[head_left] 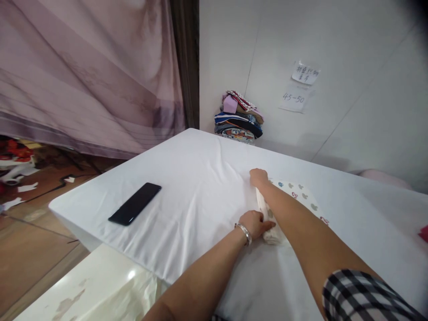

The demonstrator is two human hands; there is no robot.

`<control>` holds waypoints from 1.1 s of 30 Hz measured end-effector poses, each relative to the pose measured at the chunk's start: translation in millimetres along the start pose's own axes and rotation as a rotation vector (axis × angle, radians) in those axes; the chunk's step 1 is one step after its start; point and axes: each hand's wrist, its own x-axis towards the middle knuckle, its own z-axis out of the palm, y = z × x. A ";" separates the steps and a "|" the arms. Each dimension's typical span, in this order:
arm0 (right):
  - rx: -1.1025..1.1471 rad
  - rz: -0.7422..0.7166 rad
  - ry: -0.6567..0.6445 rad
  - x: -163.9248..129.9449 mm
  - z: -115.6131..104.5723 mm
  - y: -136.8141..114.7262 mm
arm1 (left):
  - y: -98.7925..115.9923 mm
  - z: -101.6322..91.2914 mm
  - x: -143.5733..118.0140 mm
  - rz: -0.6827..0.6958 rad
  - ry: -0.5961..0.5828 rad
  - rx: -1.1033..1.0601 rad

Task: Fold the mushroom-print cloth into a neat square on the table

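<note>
A folded white cloth [306, 196] with small grey, blue and red printed shapes lies on the white-covered table, partly hidden under my right forearm. Its left side looks thicker, like a fold or roll. At the near left end, my left hand [253, 223] is closed on the cloth, thumb and finger at its edge; a silver bracelet is on that wrist. My right hand [259, 177] reaches across to the far left corner of the cloth with its fingers curled there. The fingertips of that hand are mostly out of sight.
A black phone [135, 203] lies on the left of the table [187, 165]. Behind the far edge, a stack of folded clothes [238, 118] stands by the wall. A pale glossy surface [96, 285] adjoins the near left edge. A pink curtain [90, 76] hangs at left.
</note>
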 end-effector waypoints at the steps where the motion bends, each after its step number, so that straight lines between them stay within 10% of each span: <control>1: 0.026 -0.002 0.015 0.1 1.6 2.0 | 0.5 -0.9 -0.1 0.002 -0.007 0.004; 15: 0.455 -0.313 0.378 -94.5 28.2 57.4 | 15.9 -13.8 -8.9 0.089 -0.110 0.096; 22: 0.471 -0.221 0.141 -166.3 29.3 64.9 | 17.3 -11.4 -9.3 0.098 -0.079 0.062; 33: 0.206 -0.411 0.322 -235.0 93.7 114.1 | 23.2 6.2 -24.1 -0.031 0.061 -0.125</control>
